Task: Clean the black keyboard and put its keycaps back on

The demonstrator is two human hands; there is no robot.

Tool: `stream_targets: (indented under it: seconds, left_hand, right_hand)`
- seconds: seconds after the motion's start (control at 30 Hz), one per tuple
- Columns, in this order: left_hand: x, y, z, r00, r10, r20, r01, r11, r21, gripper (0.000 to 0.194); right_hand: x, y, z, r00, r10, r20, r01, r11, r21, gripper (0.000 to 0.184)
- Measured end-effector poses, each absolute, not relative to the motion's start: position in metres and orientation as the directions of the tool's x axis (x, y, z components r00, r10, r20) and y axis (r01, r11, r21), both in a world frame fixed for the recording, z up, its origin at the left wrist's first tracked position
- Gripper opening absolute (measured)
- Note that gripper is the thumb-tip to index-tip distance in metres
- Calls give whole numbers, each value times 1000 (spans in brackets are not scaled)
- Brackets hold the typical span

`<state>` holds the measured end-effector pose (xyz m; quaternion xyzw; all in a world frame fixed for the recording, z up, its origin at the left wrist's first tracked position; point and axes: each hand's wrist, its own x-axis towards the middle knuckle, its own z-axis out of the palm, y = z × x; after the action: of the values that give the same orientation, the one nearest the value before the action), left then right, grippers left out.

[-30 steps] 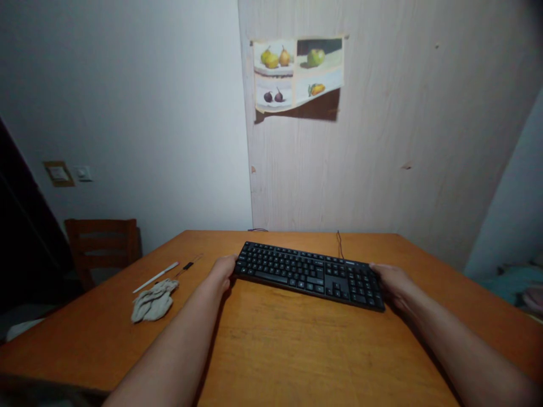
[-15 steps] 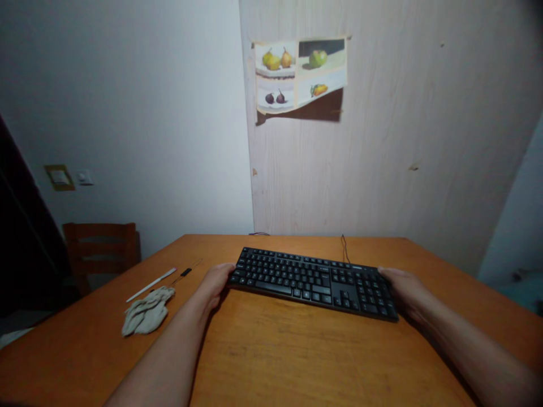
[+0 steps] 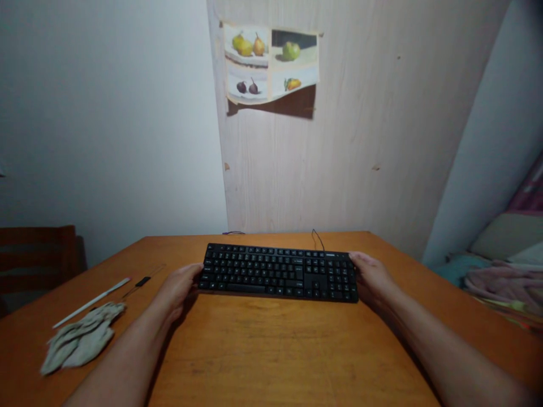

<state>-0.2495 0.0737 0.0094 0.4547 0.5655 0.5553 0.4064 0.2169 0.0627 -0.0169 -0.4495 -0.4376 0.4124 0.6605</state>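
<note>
I have the black keyboard (image 3: 278,274) at both ends, keys up, around the middle of the table (image 3: 275,350). My left hand (image 3: 180,285) pinches its left end, my right hand (image 3: 374,277) its right; most fingers curl out of sight, and from here I can't tell whether its underside touches the table. A thin cable (image 3: 320,241) shows behind its back edge. To the left I see a crumpled pale cloth (image 3: 80,339), a white stick (image 3: 91,302) just beside it, and a small black object (image 3: 143,281) nearby.
</note>
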Motion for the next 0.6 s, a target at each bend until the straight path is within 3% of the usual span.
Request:
stream_targets:
  seconds: [0.1,0.27,0.6]
  left_hand:
    - [-251,75,10,-220,972,84,32,-79,996,29]
    - [-253,76,11,-182,975,127,-69,-141,988,46]
    - [-253,72,10,-254,956,146,-153,-189,970,57]
  right_hand:
    - [214,58,-9,289,925,246,-115,289,-950,31]
    - [215,51,2,325,905,273,87,259,-962,40]
    - [202,41,9,284,942,177,-28,193,-981,42]
